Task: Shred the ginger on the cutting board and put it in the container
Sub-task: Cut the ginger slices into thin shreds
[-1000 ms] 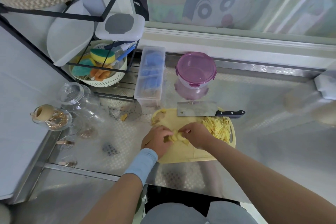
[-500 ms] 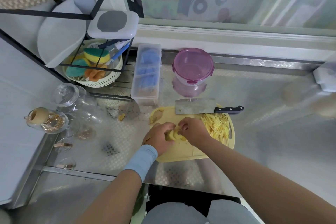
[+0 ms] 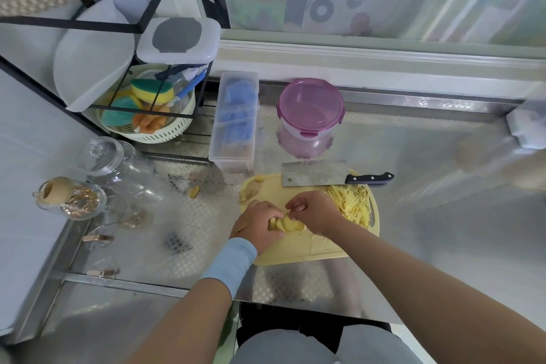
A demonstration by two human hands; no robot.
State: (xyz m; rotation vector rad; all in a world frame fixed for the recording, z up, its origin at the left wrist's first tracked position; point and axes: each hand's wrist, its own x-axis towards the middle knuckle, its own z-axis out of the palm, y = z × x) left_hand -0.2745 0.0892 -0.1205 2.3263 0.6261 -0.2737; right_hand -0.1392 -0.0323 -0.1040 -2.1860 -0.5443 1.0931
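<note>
Both hands are working at the middle of the cutting board point(image 3: 298, 254), and we are gathering the ginger slices point(image 3: 285, 224) into one neat overlapping stack. Our left hand point(image 3: 257, 224) is curling around the slices from the 9 o'clock side and is gripping them; our right hand point(image 3: 314, 213) is pinching and pressing them from the 3 o'clock side with its fingertips closed on the stack. To do this step well, we are thinking the slices should lie flat like fallen tiles, so that the blade later gives thin, even threads. The cleaver point(image 3: 313, 176) is lying at the 12 o'clock edge of the board, untouched by either hand. A pile of finished shreds point(image 3: 351, 205) is resting at 2 o'clock, and an uncut ginger piece point(image 3: 251, 189) is waiting at 10 o'clock. The purple container point(image 3: 310, 115) is standing on the surface point(image 3: 428, 186) beyond the cleaver, with its lid seemingly on, so we must open it before filling.
</note>
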